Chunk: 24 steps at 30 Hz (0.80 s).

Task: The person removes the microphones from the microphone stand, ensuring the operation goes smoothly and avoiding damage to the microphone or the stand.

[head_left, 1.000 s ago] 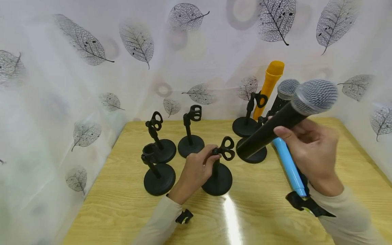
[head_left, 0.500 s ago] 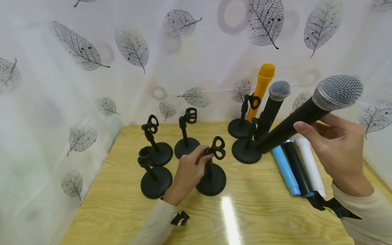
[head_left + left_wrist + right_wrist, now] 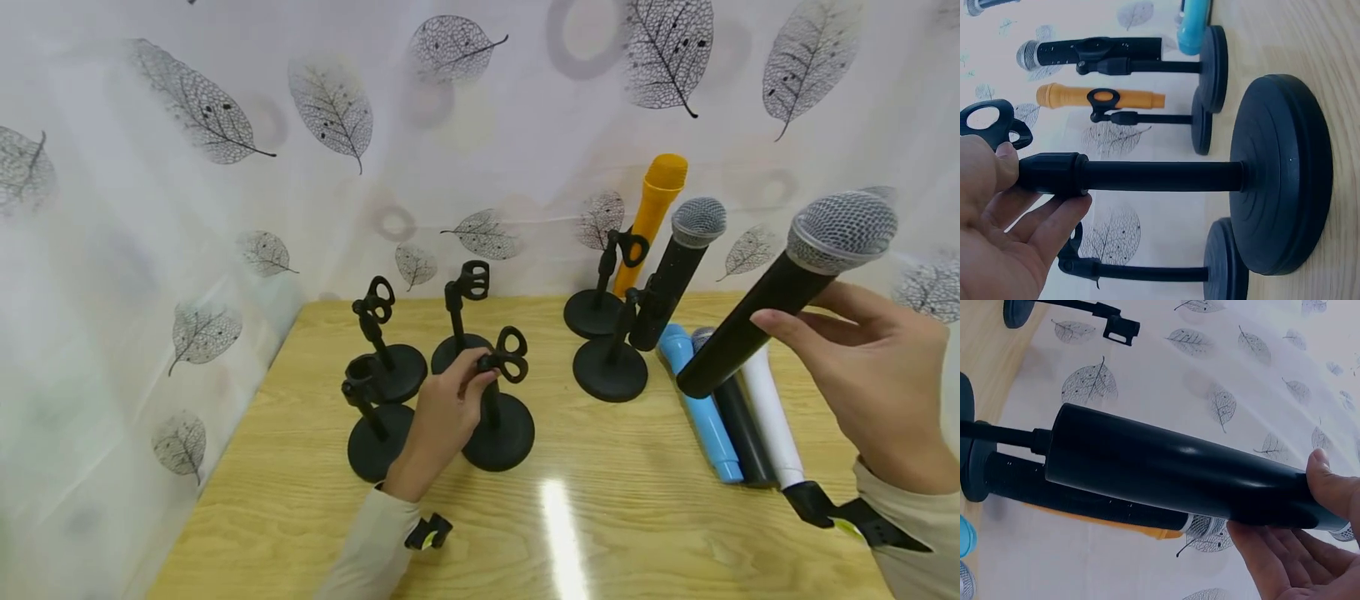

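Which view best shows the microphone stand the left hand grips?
The left wrist view. The microphone stand is large there, clear down to its round base, though the left hand covers part of its top. The head view shows it smaller, from above. I can't identify it in the right wrist view.

Stand (image 3: 1163,176): black, upright, round base (image 3: 1282,178), clip (image 3: 1002,132) with rings; left hand (image 3: 442,404) pinches it. Mic (image 3: 776,292) near its 3 o'clock: black body, silver head (image 3: 846,232) tilted toward 1–2 o'clock, right hand (image 3: 877,367) holding.
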Motion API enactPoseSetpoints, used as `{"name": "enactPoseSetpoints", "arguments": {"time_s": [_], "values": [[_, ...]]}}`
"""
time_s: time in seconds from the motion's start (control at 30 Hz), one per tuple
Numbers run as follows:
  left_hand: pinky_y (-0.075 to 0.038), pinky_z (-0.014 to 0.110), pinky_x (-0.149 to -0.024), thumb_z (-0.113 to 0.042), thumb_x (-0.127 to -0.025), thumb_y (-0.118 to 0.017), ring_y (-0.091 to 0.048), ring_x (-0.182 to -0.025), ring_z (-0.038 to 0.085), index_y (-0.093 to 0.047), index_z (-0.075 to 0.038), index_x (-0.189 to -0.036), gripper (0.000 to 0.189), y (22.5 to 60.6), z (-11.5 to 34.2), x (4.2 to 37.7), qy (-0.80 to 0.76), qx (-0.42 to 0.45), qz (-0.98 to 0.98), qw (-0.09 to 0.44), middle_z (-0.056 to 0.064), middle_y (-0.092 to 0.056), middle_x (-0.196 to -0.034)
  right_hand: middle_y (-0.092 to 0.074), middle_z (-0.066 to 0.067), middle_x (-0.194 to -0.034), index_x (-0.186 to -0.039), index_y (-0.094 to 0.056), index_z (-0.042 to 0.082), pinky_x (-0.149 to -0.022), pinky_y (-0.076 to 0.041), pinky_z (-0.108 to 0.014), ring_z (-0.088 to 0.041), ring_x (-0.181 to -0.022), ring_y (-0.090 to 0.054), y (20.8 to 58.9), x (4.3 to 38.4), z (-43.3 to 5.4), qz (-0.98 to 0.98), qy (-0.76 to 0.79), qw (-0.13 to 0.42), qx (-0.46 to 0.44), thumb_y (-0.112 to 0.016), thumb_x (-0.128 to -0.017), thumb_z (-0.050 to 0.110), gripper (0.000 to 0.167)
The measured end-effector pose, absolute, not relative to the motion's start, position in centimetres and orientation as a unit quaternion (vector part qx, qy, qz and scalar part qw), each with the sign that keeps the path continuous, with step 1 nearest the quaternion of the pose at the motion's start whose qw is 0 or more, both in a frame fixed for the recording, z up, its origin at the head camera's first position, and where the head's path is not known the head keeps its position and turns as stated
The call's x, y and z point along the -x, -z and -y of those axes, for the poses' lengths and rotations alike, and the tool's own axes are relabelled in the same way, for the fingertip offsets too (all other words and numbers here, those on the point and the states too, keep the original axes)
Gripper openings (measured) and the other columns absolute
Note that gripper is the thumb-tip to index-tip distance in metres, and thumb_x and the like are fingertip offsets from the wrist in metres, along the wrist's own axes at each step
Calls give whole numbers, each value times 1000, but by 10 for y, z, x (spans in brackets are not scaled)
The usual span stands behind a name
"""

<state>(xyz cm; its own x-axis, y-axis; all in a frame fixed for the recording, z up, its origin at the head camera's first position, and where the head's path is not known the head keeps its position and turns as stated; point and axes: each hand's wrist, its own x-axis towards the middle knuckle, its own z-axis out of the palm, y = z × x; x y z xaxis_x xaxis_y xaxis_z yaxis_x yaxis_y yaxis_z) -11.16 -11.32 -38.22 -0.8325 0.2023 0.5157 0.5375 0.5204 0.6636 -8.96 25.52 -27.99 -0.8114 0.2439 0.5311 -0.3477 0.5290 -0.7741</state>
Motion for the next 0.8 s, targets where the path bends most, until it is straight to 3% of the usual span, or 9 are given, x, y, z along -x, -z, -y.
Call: {"name": "enactPoseSetpoints", "arguments": {"time_s": [0.27,0.47,0.57,0.63,0.7,0.8], "values": [[-54,27,-61,-13,-103,-60,-70,-72,13,-64,-5,-123,23,381,125,111,427,197,862,192,7,-76,-99,-68,10,-115,-130,-65,7,-84,-49,-9,8,-93,-67,290,93,-273,824,-490,283,34,-80,-86,0,48],[-44,24,-52,-15,-103,-59,-50,-53,6,-63,-5,-126,25,381,133,109,423,183,866,191,6,-72,-86,-67,15,-111,-135,-64,7,-78,-47,-6,12,-89,-65,295,96,-285,824,-496,271,38,-79,-88,3,50],[-42,25,-51,-15,-103,-59,-46,-51,4,-63,-5,-126,25,381,135,109,422,177,868,194,5,-71,-85,-65,20,-109,-136,-64,6,-84,-47,-7,15,-86,-63,298,98,-290,832,-485,266,47,-79,-89,6,49],[-44,25,-52,-15,-104,-58,-49,-53,4,-63,-5,-127,25,380,136,108,422,173,868,194,5,-72,-89,-62,24,-109,-138,-63,8,-97,-44,-13,19,-85,-61,300,99,-294,841,-472,260,55,-78,-91,11,49],[-45,25,-54,-15,-104,-57,-53,-55,6,-62,-6,-127,25,380,136,107,422,170,869,194,4,-74,-94,-59,27,-109,-142,-60,10,-111,-37,-27,22,-85,-57,303,99,-299,850,-463,245,59,-75,-94,16,51],[-48,26,-57,-16,-105,-56,-61,-61,9,-62,-6,-127,25,380,138,106,421,165,870,198,5,-75,-100,-58,24,-116,-145,-56,11,-118,-29,-46,25,-84,-53,309,100,-308,859,-457,223,62,-72,-97,23,53]]}}
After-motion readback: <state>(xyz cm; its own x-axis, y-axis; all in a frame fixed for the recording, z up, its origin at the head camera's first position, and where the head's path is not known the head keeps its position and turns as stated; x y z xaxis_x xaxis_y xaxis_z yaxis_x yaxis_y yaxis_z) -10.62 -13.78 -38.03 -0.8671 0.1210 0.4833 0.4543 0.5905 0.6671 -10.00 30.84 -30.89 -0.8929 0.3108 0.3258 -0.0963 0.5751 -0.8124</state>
